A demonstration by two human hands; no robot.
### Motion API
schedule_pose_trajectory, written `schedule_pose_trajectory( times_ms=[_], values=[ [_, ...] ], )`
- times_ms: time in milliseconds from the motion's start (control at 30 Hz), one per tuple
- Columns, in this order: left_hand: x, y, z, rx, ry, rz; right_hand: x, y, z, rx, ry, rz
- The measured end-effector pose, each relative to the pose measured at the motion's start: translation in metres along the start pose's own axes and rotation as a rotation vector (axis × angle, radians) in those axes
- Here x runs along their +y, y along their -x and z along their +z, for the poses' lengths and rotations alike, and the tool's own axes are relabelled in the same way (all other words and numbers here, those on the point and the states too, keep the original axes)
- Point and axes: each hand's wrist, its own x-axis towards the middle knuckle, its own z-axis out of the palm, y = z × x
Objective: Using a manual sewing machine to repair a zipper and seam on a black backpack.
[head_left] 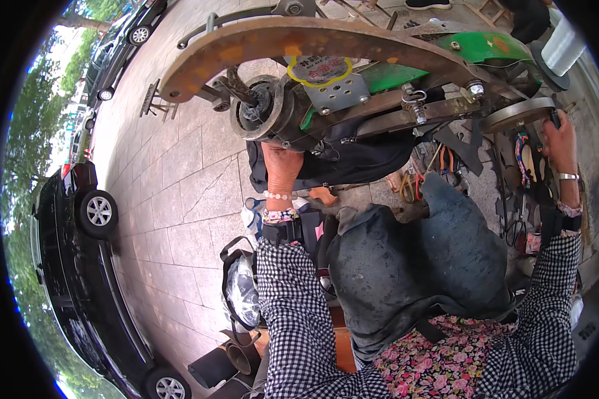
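Observation:
An old hand-cranked sewing machine with a long curved, rusty metal arm stretches across the top of the view. My left hand is raised beneath its round head at the left end; the head hides the fingers and anything they may hold. On the right, my right hand is closed around the black crank handle on the rim of the metal wheel. Black cloth hangs beneath the machine, next to my left hand. A dark, worn apron covers my lap.
Pliers, scissors and other tools lie on the paving below the machine. A spool of pale thread stands at the upper right. A bag with clear plastic sits beside my left arm. Black cars are parked on the left.

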Motion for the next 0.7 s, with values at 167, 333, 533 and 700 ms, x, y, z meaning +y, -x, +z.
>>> schedule_pose_trajectory(
  times_ms=[167,333,533,700],
  values=[
    [0.018,-0.013,0.013,0.102,0.276,-0.154,0.078,-0.004,0.061,-0.086,0.156,0.289],
    [0.018,-0.004,0.011,0.129,0.293,-0.186,-0.034,0.052,0.082,-0.432,-0.098,0.171],
    [0.011,0.006,0.007,0.192,0.362,-0.23,0.007,-0.009,-0.002,-0.051,0.001,0.044],
    [-0.001,0.009,0.043,0.268,0.369,-0.244,0.071,0.002,0.058,-0.19,0.122,0.293]
  ],
)
